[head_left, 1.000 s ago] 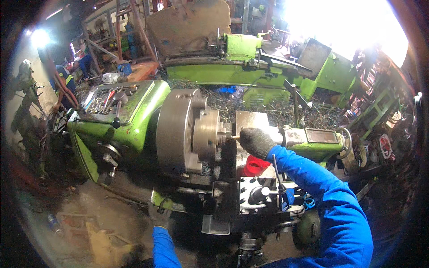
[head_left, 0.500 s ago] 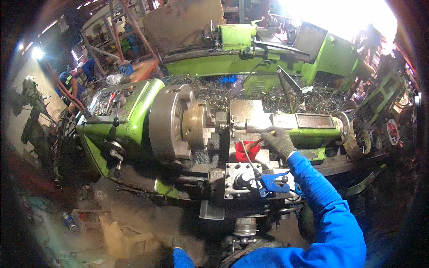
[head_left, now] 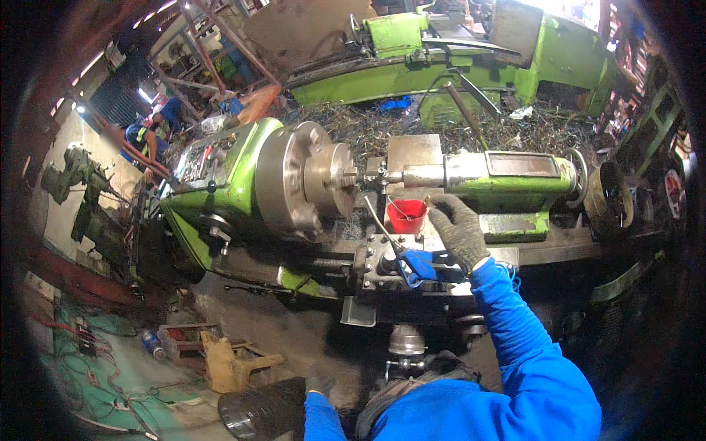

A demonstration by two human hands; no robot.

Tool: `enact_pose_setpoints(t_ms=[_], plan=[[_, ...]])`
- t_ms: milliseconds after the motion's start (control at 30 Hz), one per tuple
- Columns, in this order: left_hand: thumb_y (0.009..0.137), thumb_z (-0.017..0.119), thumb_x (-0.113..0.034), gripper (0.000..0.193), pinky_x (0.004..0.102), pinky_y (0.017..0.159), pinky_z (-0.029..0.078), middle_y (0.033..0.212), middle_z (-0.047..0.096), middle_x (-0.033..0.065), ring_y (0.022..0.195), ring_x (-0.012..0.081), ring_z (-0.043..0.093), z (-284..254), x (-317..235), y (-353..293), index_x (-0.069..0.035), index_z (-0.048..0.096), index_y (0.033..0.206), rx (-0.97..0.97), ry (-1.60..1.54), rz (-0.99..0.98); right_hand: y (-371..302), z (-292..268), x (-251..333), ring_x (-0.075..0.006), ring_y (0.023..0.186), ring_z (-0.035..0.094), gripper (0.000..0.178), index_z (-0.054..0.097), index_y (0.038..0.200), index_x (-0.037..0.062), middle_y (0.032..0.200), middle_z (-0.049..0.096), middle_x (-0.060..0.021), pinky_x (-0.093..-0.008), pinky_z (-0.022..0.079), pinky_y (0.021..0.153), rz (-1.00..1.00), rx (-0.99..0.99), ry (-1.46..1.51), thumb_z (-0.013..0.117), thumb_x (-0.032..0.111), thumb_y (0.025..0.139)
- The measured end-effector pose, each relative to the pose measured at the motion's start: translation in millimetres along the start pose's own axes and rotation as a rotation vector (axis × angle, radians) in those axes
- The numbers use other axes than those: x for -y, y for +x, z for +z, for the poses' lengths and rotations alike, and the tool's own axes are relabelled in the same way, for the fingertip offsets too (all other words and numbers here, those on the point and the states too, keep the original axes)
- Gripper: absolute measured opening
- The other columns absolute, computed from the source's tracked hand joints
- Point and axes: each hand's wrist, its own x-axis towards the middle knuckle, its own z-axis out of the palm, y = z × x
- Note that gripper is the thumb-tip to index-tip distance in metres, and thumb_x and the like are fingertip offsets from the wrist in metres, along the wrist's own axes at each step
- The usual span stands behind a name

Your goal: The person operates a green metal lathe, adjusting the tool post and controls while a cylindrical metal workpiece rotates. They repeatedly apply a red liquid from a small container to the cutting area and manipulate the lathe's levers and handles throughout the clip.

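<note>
Red, round, open-topped cup [head_left: 404, 226], plastic by its look — stands upright amid grey metal parts, mouth up, long axis near vertical. Lies just left of the right hand [head_left: 457, 234], gloved in grey knitted fabric, on the thumb-and-forefinger side. Sits nearer the wearer than the bright cylindrical steel quill [head_left: 424, 175] of the green metal tailstock [head_left: 515, 184], and beyond the square grey metal tool post [head_left: 376, 268] with its bolted top. Nearer to the cup by far: right hand. Well apart, low in the view: left hand [head_left: 320, 384], in a dark glove.

Right hand: partly open, fingers loosely bent, tips reaching up and left to the cup's right rim. Cannot tell touch from mere overlap at that rim. Cannot make out any object between the fingertips — nor rule out a small one. Near the heel of the hand: blue-bodied tool [head_left: 419, 268] with a long, thin grey nozzle, slanting up and left past the cup's left side. Blue fabric sleeve [head_left: 518, 323] running down and right from the wrist.

Left hand: small, dim shape just above a dark, glossy cylinder [head_left: 257, 411]. Cannot tell open from closed, nor any hold.

Farther left of the cup: large, round grey steel chuck [head_left: 294, 180], apart from both hands.
</note>
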Motion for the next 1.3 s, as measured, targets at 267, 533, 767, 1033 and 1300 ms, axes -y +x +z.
enact_pose_setpoints(t_ms=[267, 533, 767, 1033, 1300], plan=[[0.097, 0.052, -0.065, 0.075, 0.0579, 0.118, 0.027, 0.149, 0.046, 0.0136, 0.14, 0.0365, 0.038, 59.0, -103.0, 51.9, -0.021, 0.036, 0.155, 0.2, -0.142, 0.185, -8.5, 4.1, -19.4, -0.0413, 0.104, 0.069, 0.027, 0.072, 0.114, 0.0077, 0.114, 0.072, -0.0208, -0.0483, 0.054, 0.094, 0.063, -0.006, -0.293, 0.065, 0.026, 0.095], [0.092, 0.054, -0.072, 0.09, 0.059, 0.123, 0.023, 0.155, 0.038, 0.0158, 0.15, 0.0388, 0.03, 105.6, -191.6, 128.9, -0.02, 0.027, 0.16, 0.451, -0.454, 0.31, -28.9, 12.5, 21.8, -0.041, 0.111, 0.066, 0.024, 0.07, 0.115, 0.0105, 0.115, 0.069, -0.0213, -0.0515, 0.052, 0.097, 0.172, -0.17, -0.766, 0.063, 0.025, 0.097], [0.087, 0.057, -0.077, 0.104, 0.0582, 0.121, 0.028, 0.169, 0.017, 0.013, 0.153, 0.0423, 0.024, 116.1, -239.7, 138.0, -0.022, 0.017, 0.166, 0.391, -0.718, 0.126, -26.2, 23.9, 35.9, -0.0407, 0.116, 0.064, 0.026, 0.068, 0.113, 0.0107, 0.119, 0.067, -0.021, -0.0515, 0.05, 0.1, 0.363, -0.165, -0.93, 0.06, 0.03, 0.099], [0.088, 0.062, -0.071, 0.094, 0.0569, 0.114, 0.034, 0.163, 0.027, 0.0087, 0.14, 0.0392, 0.039, 81.4, -218.0, 147.9, -0.018, 0.03, 0.159, 0.352, -0.281, 0.244, -22.3, 32.2, 48.1, -0.0396, 0.12, 0.063, 0.03, 0.07, 0.117, 0.0126, 0.124, 0.068, -0.0195, -0.051, 0.051, 0.103, 0.474, -0.187, -0.925, 0.057, 0.032, 0.099], [0.086, 0.064, -0.073, 0.104, 0.0568, 0.117, 0.029, 0.167, 0.023, 0.0087, 0.149, 0.0387, 0.027, 54.6, -203.3, 166.8, -0.018, 0.023, 0.164, 0.465, -0.387, 0.192, -23.2, 27.3, 42.9, -0.0382, 0.119, 0.065, 0.029, 0.072, 0.115, 0.0118, 0.122, 0.07, -0.0187, -0.0498, 0.052, 0.102, 0.468, -0.183, -0.923, 0.058, 0.031, 0.098]])
